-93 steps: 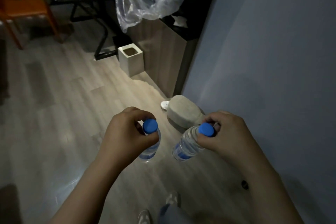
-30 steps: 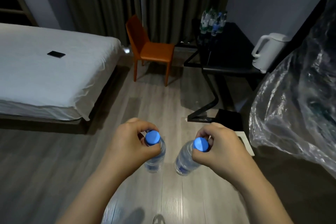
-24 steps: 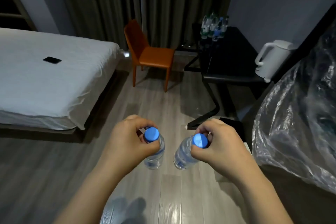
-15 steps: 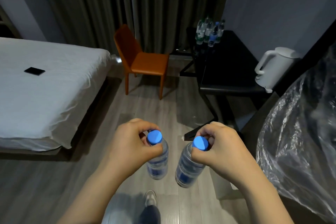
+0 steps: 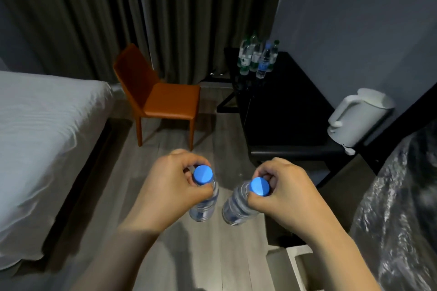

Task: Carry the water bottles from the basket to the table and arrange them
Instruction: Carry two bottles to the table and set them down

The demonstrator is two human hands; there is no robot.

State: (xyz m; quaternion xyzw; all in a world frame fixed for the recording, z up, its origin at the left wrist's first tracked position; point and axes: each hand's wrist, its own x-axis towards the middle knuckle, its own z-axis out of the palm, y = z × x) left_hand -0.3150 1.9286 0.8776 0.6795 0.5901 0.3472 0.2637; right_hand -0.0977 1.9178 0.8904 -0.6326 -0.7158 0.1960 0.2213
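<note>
My left hand (image 5: 165, 186) grips a clear water bottle (image 5: 203, 205) by its neck just under the blue cap; the bottle hangs down over the floor. My right hand (image 5: 286, 192) holds a second clear water bottle (image 5: 236, 208) the same way, tilted a little to the left. Ahead on the right stands the black table (image 5: 283, 111). Several water bottles (image 5: 256, 59) with green and blue labels stand grouped at its far corner. The basket is not in view.
A white kettle (image 5: 359, 118) sits at the table's near right. An orange chair (image 5: 160, 94) stands left of the table, before dark curtains. A white bed (image 5: 45, 134) fills the left. Crinkled clear plastic (image 5: 402, 208) covers something at right; a white bin (image 5: 300, 257) is below it.
The view has swung from the wall and floor round to the room, and the table and chair have drawn nearer. Both hands keep their bottles held in front of me.
</note>
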